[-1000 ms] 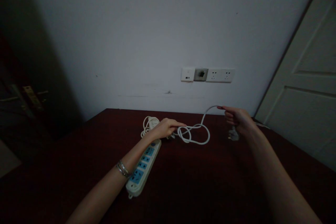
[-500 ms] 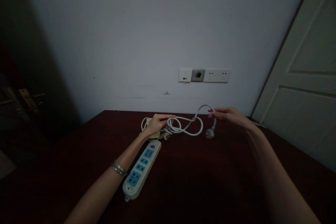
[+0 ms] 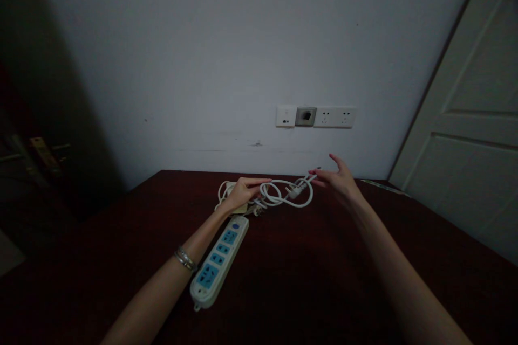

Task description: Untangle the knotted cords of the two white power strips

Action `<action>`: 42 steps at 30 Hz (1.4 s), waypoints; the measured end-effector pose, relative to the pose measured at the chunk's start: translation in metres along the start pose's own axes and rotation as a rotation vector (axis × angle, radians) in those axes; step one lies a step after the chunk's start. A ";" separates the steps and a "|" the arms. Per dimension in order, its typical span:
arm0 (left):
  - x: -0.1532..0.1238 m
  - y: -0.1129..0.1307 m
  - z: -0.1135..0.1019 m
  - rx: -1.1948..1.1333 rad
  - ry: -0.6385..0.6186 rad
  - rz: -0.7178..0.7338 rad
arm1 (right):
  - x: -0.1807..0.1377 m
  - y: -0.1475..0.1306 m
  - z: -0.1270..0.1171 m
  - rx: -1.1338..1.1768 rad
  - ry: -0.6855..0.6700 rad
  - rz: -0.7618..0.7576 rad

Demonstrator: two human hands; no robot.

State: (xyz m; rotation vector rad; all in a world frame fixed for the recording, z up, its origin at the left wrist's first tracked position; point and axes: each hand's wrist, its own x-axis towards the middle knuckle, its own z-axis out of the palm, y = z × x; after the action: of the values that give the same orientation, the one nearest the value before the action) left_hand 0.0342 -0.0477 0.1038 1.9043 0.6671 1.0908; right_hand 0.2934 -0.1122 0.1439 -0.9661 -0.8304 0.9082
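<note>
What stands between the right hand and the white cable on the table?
Nothing visible does. The right hand already has its fingertips at the white cable, near the plug lying in the loop. The left hand holds the other side of the loops.

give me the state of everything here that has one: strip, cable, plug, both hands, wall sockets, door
power strip: flat on the table, sockets empty
white cable: looped, lifted between both hands
plug: unplugged, at the loops
left hand: gripping the cable
right hand: fingertips pinching the cable, other fingers spread
wall sockets: nothing plugged in
door: whether shut cannot be told
</note>
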 end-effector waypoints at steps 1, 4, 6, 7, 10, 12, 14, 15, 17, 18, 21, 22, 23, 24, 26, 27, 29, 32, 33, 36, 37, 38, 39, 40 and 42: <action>0.000 -0.001 0.000 -0.001 0.000 -0.001 | 0.001 0.002 -0.001 0.009 -0.018 0.006; 0.001 -0.003 -0.001 -0.017 -0.004 -0.020 | 0.006 0.007 -0.007 0.064 -0.052 0.112; 0.001 -0.004 -0.001 -0.019 -0.008 -0.032 | 0.010 0.010 -0.009 0.120 -0.038 0.170; 0.001 -0.004 -0.002 -0.021 -0.013 -0.040 | 0.012 0.012 -0.009 0.147 -0.027 0.186; 0.001 -0.002 -0.004 -0.018 -0.038 -0.059 | 0.015 0.019 -0.006 0.211 -0.011 0.234; 0.001 -0.001 -0.007 -0.012 -0.081 -0.072 | 0.015 0.025 -0.003 0.261 -0.011 0.279; 0.002 0.002 -0.009 -0.043 -0.147 -0.094 | 0.014 0.030 0.002 0.313 -0.018 0.323; 0.002 0.005 -0.010 -0.072 -0.179 -0.106 | 0.013 0.032 0.004 0.339 -0.022 0.343; 0.002 0.010 -0.009 -0.091 -0.222 -0.126 | 0.011 0.034 0.009 0.385 -0.031 0.380; 0.002 0.013 -0.008 -0.064 -0.239 -0.127 | 0.010 0.035 0.011 0.404 -0.034 0.396; 0.001 0.019 0.000 0.110 -0.283 -0.048 | 0.005 0.034 0.018 0.450 -0.038 0.428; 0.000 0.020 0.004 0.169 -0.285 -0.011 | 0.003 0.033 0.021 0.461 -0.037 0.432; -0.001 0.020 0.007 0.221 -0.282 0.019 | 0.001 0.032 0.024 0.470 -0.036 0.434; -0.001 0.020 0.011 0.268 -0.271 0.034 | -0.002 0.031 0.028 0.475 -0.037 0.436; -0.002 0.019 0.018 0.346 -0.239 0.021 | -0.008 0.030 0.035 0.481 -0.048 0.443; -0.002 0.019 0.020 0.373 -0.222 0.014 | -0.011 0.029 0.040 0.480 -0.060 0.446; -0.002 0.019 0.025 0.391 -0.169 0.028 | -0.019 0.027 0.048 0.473 -0.091 0.446; -0.003 0.021 0.031 0.346 -0.071 0.085 | -0.030 0.024 0.061 0.453 -0.139 0.421; -0.002 0.022 0.032 0.325 -0.031 0.089 | -0.033 0.024 0.065 0.439 -0.152 0.414; -0.002 0.026 0.036 0.237 0.118 0.039 | -0.041 0.021 0.073 0.393 -0.182 0.398; -0.001 0.028 0.037 0.191 0.166 0.018 | -0.043 0.019 0.074 0.382 -0.191 0.392; -0.001 0.029 0.037 0.136 0.204 0.005 | -0.044 0.017 0.074 0.374 -0.199 0.385; 0.000 0.032 0.038 0.077 0.235 0.001 | -0.045 0.015 0.074 0.363 -0.217 0.384; 0.000 0.034 0.038 0.026 0.264 0.002 | -0.045 0.013 0.072 0.339 -0.249 0.394; 0.001 0.039 0.035 -0.024 0.322 0.011 | -0.046 0.006 0.069 0.219 -0.333 0.428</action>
State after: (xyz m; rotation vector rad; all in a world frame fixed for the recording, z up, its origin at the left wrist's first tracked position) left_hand 0.0673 -0.0813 0.1272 1.7294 0.8163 1.4223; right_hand 0.2126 -0.1308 0.1535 -0.8232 -0.7929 1.5279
